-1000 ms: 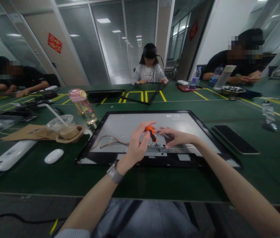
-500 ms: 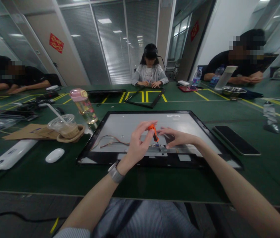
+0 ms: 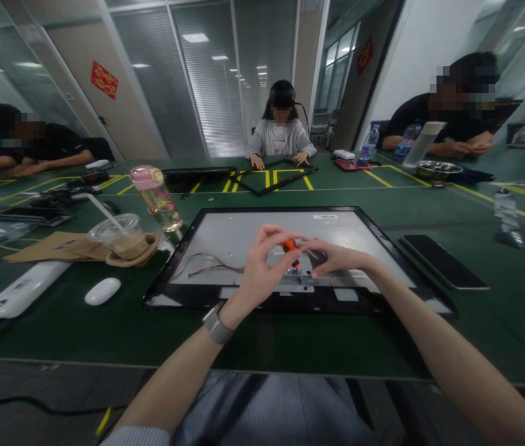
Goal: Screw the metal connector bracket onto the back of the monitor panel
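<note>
My left hand [image 3: 262, 266] curves its fingers and thumb around the orange and black handle of a screwdriver [image 3: 291, 245]. The tool stands nearly upright, its tip pointing down at a metal strip [image 3: 281, 280] on the back of a flat display panel [image 3: 238, 232]. My right hand [image 3: 335, 257] hovers just right of the screwdriver, fingers stretched and apart, its fingertips close to those of my left hand. Whether they touch the tool is hard to see. Thin coloured wires [image 3: 213, 263] run across the panel's left side to the strip.
A phone [image 3: 443, 262] lies right of the panel. On the left are a white mouse [image 3: 103, 291], a white power strip-like block [image 3: 20, 291], a plastic cup [image 3: 120, 235] and a pink-capped bottle [image 3: 156, 197]. Across the table, a person handles a black frame [image 3: 274, 186].
The screwdriver handle has become more upright and my left fingers have shifted right around it. My right hand stays almost still. The person opposite has moved the black frame and spread their hands.
</note>
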A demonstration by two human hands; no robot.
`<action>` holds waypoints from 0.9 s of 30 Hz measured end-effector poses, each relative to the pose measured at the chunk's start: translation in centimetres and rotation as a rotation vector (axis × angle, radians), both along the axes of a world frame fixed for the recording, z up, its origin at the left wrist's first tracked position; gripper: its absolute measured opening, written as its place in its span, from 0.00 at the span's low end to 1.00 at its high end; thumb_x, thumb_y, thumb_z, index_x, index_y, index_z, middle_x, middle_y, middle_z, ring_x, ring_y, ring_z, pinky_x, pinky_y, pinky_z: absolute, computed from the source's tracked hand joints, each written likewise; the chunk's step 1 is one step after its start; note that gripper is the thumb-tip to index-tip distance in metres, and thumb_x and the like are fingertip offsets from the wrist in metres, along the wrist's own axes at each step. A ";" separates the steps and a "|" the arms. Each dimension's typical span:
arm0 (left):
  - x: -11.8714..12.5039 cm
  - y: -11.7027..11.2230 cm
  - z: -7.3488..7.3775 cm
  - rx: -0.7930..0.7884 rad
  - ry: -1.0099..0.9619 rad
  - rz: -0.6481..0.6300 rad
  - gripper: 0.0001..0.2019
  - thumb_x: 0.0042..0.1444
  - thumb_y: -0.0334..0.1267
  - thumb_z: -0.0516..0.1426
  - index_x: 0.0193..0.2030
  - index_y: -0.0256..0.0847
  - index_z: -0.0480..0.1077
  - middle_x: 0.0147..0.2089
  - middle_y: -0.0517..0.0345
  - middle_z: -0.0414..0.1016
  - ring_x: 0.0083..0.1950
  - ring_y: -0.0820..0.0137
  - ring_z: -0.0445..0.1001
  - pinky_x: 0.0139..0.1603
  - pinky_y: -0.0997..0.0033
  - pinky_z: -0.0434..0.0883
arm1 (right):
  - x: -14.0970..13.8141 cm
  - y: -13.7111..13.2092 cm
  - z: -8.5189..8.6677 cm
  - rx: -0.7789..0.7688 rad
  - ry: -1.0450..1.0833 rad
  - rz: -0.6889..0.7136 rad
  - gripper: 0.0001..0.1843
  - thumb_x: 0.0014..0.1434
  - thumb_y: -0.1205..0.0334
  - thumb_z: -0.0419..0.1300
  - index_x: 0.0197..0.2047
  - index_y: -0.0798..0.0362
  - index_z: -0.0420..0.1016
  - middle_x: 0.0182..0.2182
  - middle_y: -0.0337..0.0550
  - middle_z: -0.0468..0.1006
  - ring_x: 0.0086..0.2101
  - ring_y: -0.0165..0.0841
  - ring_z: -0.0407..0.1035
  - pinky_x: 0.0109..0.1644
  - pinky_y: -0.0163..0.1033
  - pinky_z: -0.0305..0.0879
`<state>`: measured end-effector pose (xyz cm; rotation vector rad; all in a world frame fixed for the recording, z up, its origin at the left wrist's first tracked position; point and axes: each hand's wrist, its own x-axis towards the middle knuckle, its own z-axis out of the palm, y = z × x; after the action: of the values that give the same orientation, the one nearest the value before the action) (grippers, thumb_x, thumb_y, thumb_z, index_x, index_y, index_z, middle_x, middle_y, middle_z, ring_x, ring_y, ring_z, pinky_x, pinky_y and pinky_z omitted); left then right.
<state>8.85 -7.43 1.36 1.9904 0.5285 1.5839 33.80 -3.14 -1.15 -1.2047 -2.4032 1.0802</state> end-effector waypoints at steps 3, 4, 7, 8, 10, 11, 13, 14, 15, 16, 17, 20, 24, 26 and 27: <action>0.1 -0.2 0.1 -0.029 -0.023 -0.012 0.11 0.65 0.35 0.57 0.52 0.45 0.76 0.47 0.52 0.73 0.48 0.68 0.74 0.51 0.65 0.75 | 0.0 0.1 -0.1 -0.002 -0.005 0.008 0.44 0.47 0.34 0.69 0.63 0.44 0.70 0.70 0.45 0.60 0.72 0.50 0.36 0.74 0.61 0.27; 0.1 -0.3 0.2 -0.049 -0.024 -0.037 0.13 0.67 0.35 0.54 0.55 0.45 0.74 0.49 0.51 0.74 0.49 0.68 0.75 0.52 0.64 0.75 | 0.1 0.1 -0.2 -0.005 -0.006 0.008 0.44 0.47 0.34 0.69 0.63 0.44 0.70 0.70 0.45 0.60 0.72 0.50 0.35 0.74 0.61 0.26; 0.0 -0.5 0.5 -0.113 -0.022 -0.116 0.17 0.69 0.34 0.50 0.61 0.46 0.70 0.53 0.50 0.76 0.52 0.67 0.76 0.55 0.62 0.74 | 0.1 0.2 -0.2 -0.012 -0.006 0.005 0.43 0.48 0.35 0.69 0.64 0.43 0.69 0.70 0.44 0.59 0.72 0.49 0.34 0.74 0.61 0.27; 0.0 -0.5 0.5 -0.126 -0.021 -0.129 0.17 0.70 0.34 0.49 0.61 0.46 0.69 0.53 0.49 0.76 0.52 0.66 0.76 0.56 0.61 0.74 | 0.1 0.1 -0.2 -0.016 -0.004 0.003 0.43 0.48 0.35 0.69 0.64 0.43 0.69 0.70 0.43 0.59 0.72 0.49 0.34 0.74 0.61 0.28; -0.1 -0.4 0.5 -0.119 -0.017 -0.113 0.16 0.70 0.36 0.50 0.61 0.46 0.70 0.54 0.49 0.76 0.54 0.65 0.75 0.56 0.60 0.74 | 0.0 0.0 -0.1 -0.027 0.002 -0.005 0.43 0.47 0.35 0.70 0.63 0.42 0.70 0.71 0.43 0.59 0.72 0.49 0.34 0.74 0.61 0.30; -0.1 -0.3 0.4 -0.103 -0.014 -0.078 0.15 0.69 0.37 0.52 0.59 0.46 0.72 0.55 0.49 0.75 0.54 0.65 0.75 0.56 0.60 0.73 | 0.0 0.0 -0.1 -0.031 0.004 -0.009 0.43 0.47 0.35 0.70 0.63 0.42 0.70 0.71 0.43 0.58 0.72 0.50 0.34 0.74 0.62 0.30; -0.1 -0.1 0.2 -0.057 -0.016 0.019 0.13 0.65 0.39 0.58 0.55 0.46 0.75 0.56 0.49 0.72 0.52 0.66 0.74 0.54 0.62 0.73 | -0.1 -0.1 0.0 -0.031 0.002 -0.019 0.43 0.47 0.35 0.70 0.63 0.42 0.70 0.71 0.43 0.58 0.72 0.51 0.33 0.74 0.63 0.29; -0.1 0.0 0.2 -0.037 -0.021 0.060 0.12 0.63 0.39 0.60 0.52 0.46 0.77 0.54 0.50 0.71 0.50 0.67 0.74 0.53 0.64 0.74 | -0.1 -0.1 0.1 -0.030 -0.002 -0.021 0.43 0.47 0.36 0.70 0.63 0.43 0.70 0.71 0.43 0.58 0.72 0.51 0.33 0.73 0.63 0.28; -0.1 0.1 0.1 -0.024 -0.026 0.086 0.11 0.62 0.38 0.61 0.50 0.45 0.77 0.51 0.52 0.71 0.47 0.69 0.74 0.51 0.65 0.74 | -0.1 -0.1 0.1 -0.029 -0.006 -0.021 0.43 0.47 0.36 0.70 0.63 0.43 0.70 0.71 0.44 0.58 0.72 0.51 0.33 0.73 0.63 0.28; -0.1 0.1 0.2 -0.020 -0.030 0.093 0.10 0.62 0.37 0.61 0.50 0.45 0.78 0.48 0.53 0.71 0.46 0.70 0.74 0.49 0.67 0.74 | -0.1 -0.1 0.1 -0.029 -0.007 -0.018 0.43 0.47 0.36 0.70 0.63 0.43 0.70 0.71 0.44 0.58 0.72 0.51 0.33 0.73 0.63 0.28; -0.1 0.1 0.2 -0.026 -0.031 0.083 0.10 0.63 0.36 0.60 0.50 0.45 0.77 0.46 0.54 0.72 0.46 0.70 0.74 0.49 0.67 0.74 | -0.1 -0.1 0.0 -0.030 -0.004 -0.013 0.43 0.47 0.36 0.70 0.64 0.43 0.69 0.71 0.44 0.58 0.72 0.51 0.33 0.73 0.63 0.29; -0.2 -0.1 0.6 -0.072 -0.024 0.008 0.13 0.67 0.33 0.54 0.54 0.44 0.75 0.48 0.51 0.75 0.50 0.69 0.75 0.53 0.65 0.73 | 0.0 0.0 -0.1 -0.031 0.014 0.002 0.43 0.47 0.36 0.70 0.63 0.41 0.70 0.71 0.42 0.58 0.72 0.51 0.33 0.73 0.64 0.29; -0.2 -0.3 0.9 -0.131 -0.031 -0.073 0.16 0.69 0.33 0.50 0.58 0.44 0.73 0.52 0.50 0.78 0.54 0.66 0.76 0.57 0.62 0.73 | 0.1 0.1 -0.3 -0.023 0.015 0.004 0.43 0.47 0.36 0.70 0.64 0.41 0.69 0.71 0.42 0.59 0.72 0.50 0.34 0.73 0.64 0.28; -0.2 -0.3 0.8 -0.137 -0.023 -0.071 0.16 0.70 0.34 0.49 0.58 0.44 0.73 0.52 0.51 0.78 0.53 0.66 0.76 0.57 0.61 0.73 | 0.1 0.2 -0.3 -0.011 0.011 0.005 0.43 0.47 0.36 0.70 0.63 0.42 0.69 0.71 0.43 0.59 0.72 0.49 0.34 0.73 0.62 0.26; -0.2 -0.3 0.8 -0.137 -0.020 -0.064 0.16 0.70 0.34 0.49 0.58 0.44 0.73 0.52 0.51 0.78 0.53 0.67 0.76 0.57 0.61 0.73 | 0.1 0.2 -0.3 -0.009 0.010 0.005 0.43 0.47 0.36 0.70 0.63 0.42 0.70 0.70 0.43 0.59 0.72 0.49 0.34 0.74 0.62 0.26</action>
<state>8.68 -7.70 2.16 1.8698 0.5455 1.4865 33.90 -2.96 -1.43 -1.1936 -2.3977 1.0969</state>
